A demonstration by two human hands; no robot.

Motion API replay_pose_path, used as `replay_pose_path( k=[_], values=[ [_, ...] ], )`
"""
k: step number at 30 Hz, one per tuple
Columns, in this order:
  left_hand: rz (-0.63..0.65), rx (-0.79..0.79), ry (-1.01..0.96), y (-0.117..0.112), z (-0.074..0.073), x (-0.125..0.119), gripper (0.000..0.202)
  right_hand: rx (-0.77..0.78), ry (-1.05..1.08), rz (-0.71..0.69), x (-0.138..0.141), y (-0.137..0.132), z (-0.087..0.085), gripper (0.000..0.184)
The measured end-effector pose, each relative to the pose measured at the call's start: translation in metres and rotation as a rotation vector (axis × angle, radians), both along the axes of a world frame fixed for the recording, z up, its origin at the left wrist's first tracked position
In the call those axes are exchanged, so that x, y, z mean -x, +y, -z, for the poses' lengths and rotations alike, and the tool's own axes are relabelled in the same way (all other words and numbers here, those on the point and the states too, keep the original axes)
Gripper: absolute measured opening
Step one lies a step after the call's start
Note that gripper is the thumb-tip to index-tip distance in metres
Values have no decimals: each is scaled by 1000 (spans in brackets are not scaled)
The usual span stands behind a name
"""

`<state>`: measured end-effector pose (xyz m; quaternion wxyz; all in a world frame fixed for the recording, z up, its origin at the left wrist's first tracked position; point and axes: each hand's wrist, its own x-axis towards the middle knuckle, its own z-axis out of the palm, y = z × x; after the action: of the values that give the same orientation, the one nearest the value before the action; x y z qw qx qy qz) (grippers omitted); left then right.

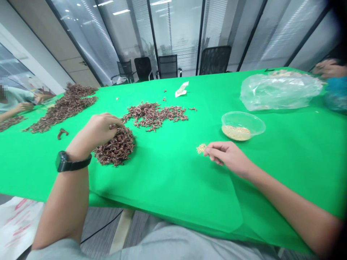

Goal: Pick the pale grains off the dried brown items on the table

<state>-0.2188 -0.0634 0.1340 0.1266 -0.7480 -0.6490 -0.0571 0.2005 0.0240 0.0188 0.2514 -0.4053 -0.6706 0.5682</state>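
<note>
My left hand (104,130) curls into a heap of twisted brown pieces (115,147), its grip unclear. My right hand (227,155) sits half-closed, holding nothing I can see, just beside gritty tan grains (201,148).

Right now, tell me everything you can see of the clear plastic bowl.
The clear plastic bowl is round, thin-walled and see-through, standing upright and uncovered on the green cloth. Pale tan grains fill its bottom. No hand touches it; the right hand is nearest, just in front.
</note>
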Motion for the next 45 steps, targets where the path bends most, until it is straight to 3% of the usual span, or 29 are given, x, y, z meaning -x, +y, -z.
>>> replay_pose_path(
  k=[14,30,45],
  values=[
    [30,-8,-7,-2,6,2,42,13,-10,-4,0,-1,0,32],
    [-56,16,-37,-4,7,-2,35,-13,-13,-9,1,-1,-2,34],
    [-19,17,-35,-4,7,-2,33,-7,-17,-9,1,-2,-2,37]
  ],
)
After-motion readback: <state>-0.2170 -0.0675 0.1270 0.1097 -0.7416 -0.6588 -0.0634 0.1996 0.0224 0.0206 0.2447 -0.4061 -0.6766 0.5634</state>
